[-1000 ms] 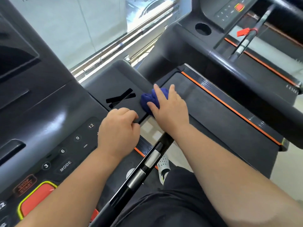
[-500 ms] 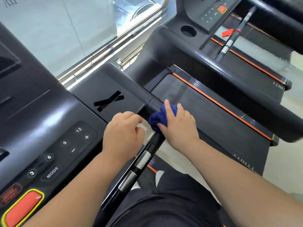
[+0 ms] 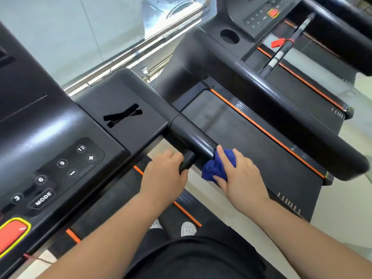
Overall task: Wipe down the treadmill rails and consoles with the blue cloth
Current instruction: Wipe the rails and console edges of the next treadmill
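Against the glossy round rail (image 3: pixel 193 137), right hand (image 3: pixel 239 178) clutches crumpled blue cloth (image 3: pixel 213 170); left hand (image 3: pixel 163 176) wraps black bar (image 3: pixel 187 161).

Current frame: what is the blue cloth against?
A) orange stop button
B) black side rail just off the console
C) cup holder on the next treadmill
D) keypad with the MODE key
B: the right hand holds the blue cloth bunched against the black side rail just past its joint with the console, while the left hand grips the short black bar beside it.
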